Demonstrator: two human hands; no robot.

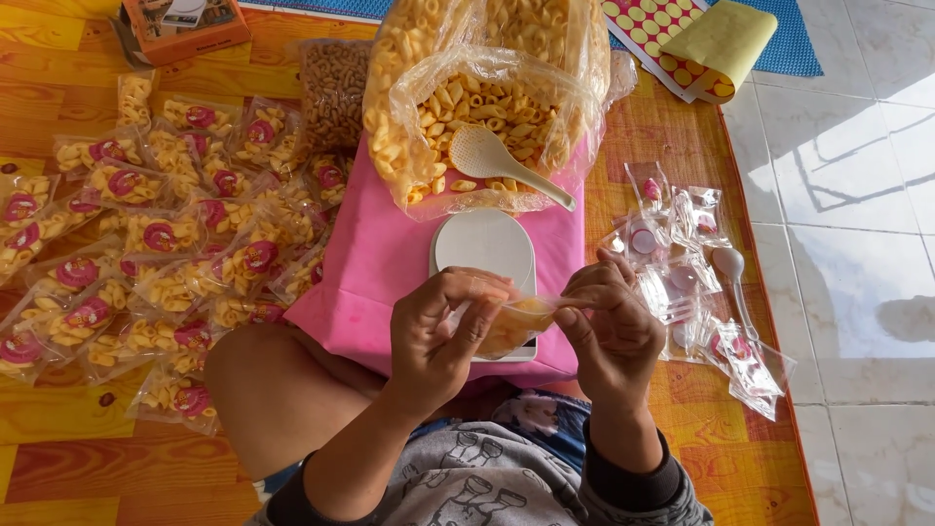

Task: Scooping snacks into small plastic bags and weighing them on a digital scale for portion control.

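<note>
Both hands pinch a small filled snack bag above the scale, at the sealing stage of packing.

The left hand (443, 326) and right hand (609, 326) are close together, each clamped on an end of the small clear bag (516, 321) of yellow snacks, held just over the white scale (484, 244) on the pink cloth (375, 263). I judge the bag already filled and its mouth being closed; finishing calls for a steady pinch along the top edge while the contents stay low. Behind the scale stands the big open sack (487, 107) with a white scoop (502, 161) in it; finished packets (166, 253) lie at the left, empty bags (682, 263) at the right on the mat. The fingers hide the bag's opening, so whether it is sealed is unclear, and the scale's front edge is covered.
</note>
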